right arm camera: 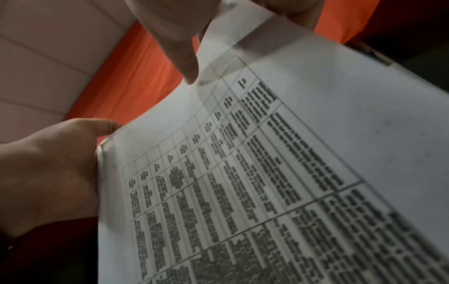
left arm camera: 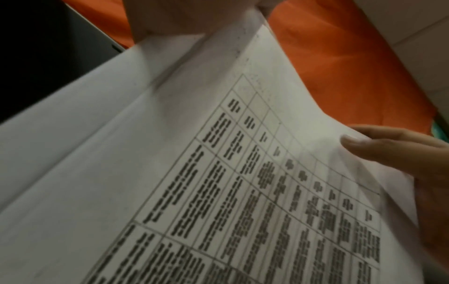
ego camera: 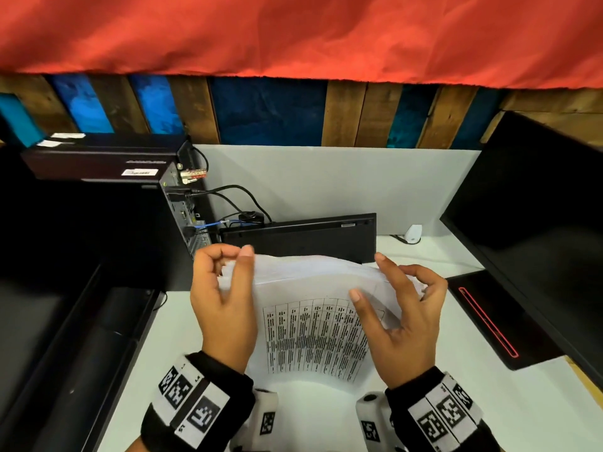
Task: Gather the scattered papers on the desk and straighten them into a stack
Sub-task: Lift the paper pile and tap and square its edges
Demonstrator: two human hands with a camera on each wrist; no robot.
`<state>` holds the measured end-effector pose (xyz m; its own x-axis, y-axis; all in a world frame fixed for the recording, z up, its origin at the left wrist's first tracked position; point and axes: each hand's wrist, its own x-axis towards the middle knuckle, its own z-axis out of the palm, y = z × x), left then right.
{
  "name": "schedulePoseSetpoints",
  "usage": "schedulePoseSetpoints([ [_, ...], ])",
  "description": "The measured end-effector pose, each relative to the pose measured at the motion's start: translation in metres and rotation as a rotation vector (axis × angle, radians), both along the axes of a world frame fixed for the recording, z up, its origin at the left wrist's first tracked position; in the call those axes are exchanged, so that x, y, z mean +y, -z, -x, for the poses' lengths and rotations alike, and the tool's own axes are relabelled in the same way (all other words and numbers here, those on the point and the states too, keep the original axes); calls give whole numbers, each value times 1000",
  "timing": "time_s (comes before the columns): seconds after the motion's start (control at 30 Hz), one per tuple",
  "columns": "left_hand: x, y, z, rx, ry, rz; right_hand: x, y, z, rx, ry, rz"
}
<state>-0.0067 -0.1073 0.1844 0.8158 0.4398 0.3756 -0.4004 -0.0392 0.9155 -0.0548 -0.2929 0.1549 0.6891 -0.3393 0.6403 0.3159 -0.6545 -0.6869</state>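
A sheaf of white papers [ego camera: 313, 334] stands on edge on the white desk [ego camera: 456, 406], bowed, its printed table facing me. My left hand [ego camera: 235, 259] pinches the upper left edge, thumb in front and fingers curled behind. At the upper right edge my right hand [ego camera: 388, 282] grips the sheaf, thumb flat on the front sheet. In the left wrist view the papers [left arm camera: 194, 173] fill the frame, with the right hand [left arm camera: 388, 151] at their far edge. The right wrist view shows the papers [right arm camera: 267, 173] and the left hand [right arm camera: 48, 173] on their edge.
A black keyboard [ego camera: 300, 236] leans against the white partition behind the papers. A computer tower [ego camera: 98, 164] with cables [ego camera: 235, 203] stands at left, a dark monitor [ego camera: 538, 223] at right over a black base with a red line [ego camera: 489, 321]. A small white object [ego camera: 413, 233] lies at the back.
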Motion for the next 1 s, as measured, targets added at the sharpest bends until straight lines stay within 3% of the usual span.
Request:
schedulePoseSetpoints([
  [0.1, -7, -1, 3, 23, -8, -13, 3, 2, 1, 6, -42, -24],
  [0.2, 3, 4, -5, 90, -58, -3, -2, 3, -1, -2, 28, 1],
  [0.4, -4, -4, -1, 14, -12, -10, 3, 5, 1, 1, -82, -27],
  [0.53, 0, 0, -8, 91, -59, 14, -1, 2, -3, -39, -7, 9],
  [0.8, 2, 8, -3, 51, 49, 45, -3, 4, -4, -28, -62, -37],
  [0.9, 15, 12, -8, 73, 245, 131, -7, 1, -4, 26, -71, -210],
  [1.0, 32, 24, -10, 73, 554, 53, -13, 8, -6, 206, -178, -491],
])
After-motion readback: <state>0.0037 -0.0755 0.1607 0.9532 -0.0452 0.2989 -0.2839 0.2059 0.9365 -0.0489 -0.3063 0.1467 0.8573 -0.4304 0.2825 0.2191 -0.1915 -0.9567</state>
